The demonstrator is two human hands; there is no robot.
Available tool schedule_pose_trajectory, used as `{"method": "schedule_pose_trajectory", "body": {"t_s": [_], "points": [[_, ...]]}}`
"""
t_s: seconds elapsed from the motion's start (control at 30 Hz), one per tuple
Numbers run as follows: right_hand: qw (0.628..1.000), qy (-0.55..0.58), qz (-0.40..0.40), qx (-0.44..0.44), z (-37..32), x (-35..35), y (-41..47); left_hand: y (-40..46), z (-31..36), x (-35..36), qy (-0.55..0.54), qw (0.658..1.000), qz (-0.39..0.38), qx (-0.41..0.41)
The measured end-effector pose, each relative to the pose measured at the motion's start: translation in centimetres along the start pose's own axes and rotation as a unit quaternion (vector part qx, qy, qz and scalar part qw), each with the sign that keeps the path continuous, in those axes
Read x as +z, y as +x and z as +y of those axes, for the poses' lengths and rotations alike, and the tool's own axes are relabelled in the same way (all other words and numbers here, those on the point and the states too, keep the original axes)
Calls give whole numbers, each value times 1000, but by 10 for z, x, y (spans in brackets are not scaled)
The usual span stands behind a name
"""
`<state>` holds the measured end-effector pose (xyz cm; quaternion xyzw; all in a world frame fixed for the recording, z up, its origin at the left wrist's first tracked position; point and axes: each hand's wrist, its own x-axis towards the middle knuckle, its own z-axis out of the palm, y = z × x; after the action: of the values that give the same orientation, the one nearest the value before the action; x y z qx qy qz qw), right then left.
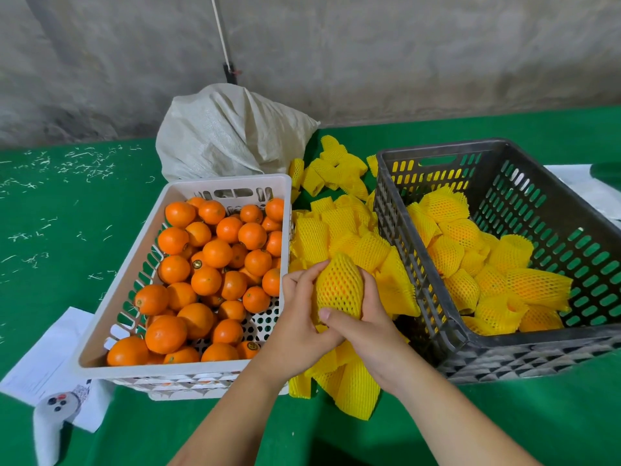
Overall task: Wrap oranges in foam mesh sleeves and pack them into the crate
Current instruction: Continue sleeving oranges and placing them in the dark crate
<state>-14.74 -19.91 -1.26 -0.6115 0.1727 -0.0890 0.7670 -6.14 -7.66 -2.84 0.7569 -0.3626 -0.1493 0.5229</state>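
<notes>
Head view, looking down at a green table.

In the middle, two hands pressed close together around one orange in a yellow foam mesh sleeve. Left hand curled round the left side of it, fingers bent over the top edge. Right hand curled round the right side, thumb lying across the bottom front of the mesh. Orange skin showing through the little holes. Held up just above a pile of empty sleeves, between the two boxes.

On the left, a white basket full of bare oranges, shiny and round, some with small stickers.

On the right, a dark grey crate with holes in its walls. Inside, many wrapped oranges heaped together, all in yellow mesh.

More empty yellow sleeves spilling down toward the near edge of the table, under the wrists.

Behind the white basket, a lumpy pale sack leaning near a grey wall.

At the bottom left, white paper sheets under the basket corner, and a white controller with small buttons lying on them.

Tiny pale scraps scattered on the green cloth at far left.
</notes>
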Motion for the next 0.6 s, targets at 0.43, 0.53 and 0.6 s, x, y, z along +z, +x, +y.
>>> {"method": "schedule_pose_trajectory", "body": {"t_s": [0.43,0.53,0.6], "points": [[992,32,113,-53,1,-1,9,2,8,-6,-176,981,-23,-75],[996,46,63,-43,2,4,8,5,3,-8,-182,979,-21,-88],[999,8,24,-34,2,-1,9,6,0,-7,-178,980,-23,-87]]}}
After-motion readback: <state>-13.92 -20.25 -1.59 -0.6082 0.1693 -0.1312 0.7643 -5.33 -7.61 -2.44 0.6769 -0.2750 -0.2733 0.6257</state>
